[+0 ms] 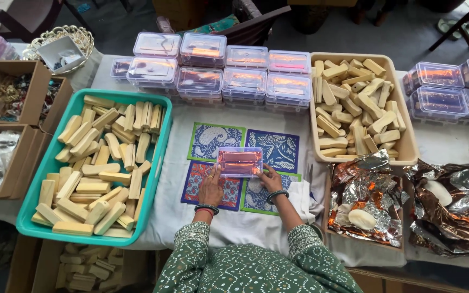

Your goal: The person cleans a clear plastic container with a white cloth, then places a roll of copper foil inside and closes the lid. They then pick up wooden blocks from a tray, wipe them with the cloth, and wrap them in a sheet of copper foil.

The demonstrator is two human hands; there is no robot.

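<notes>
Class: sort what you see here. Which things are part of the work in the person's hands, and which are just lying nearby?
In hand:
left hand
right hand
small clear lidded box
patterned cloth

Lying about:
teal tray of pale blocks
beige tray of blocks
stacked clear boxes
crumpled foil
cardboard boxes

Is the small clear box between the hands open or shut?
Shut: the lid lies flat on the clear box, both hands at its front edge.

Teal tray (158, 163) of wooden blocks (99, 163); beige tray (403, 135); crumpled foil (365, 201).
</notes>
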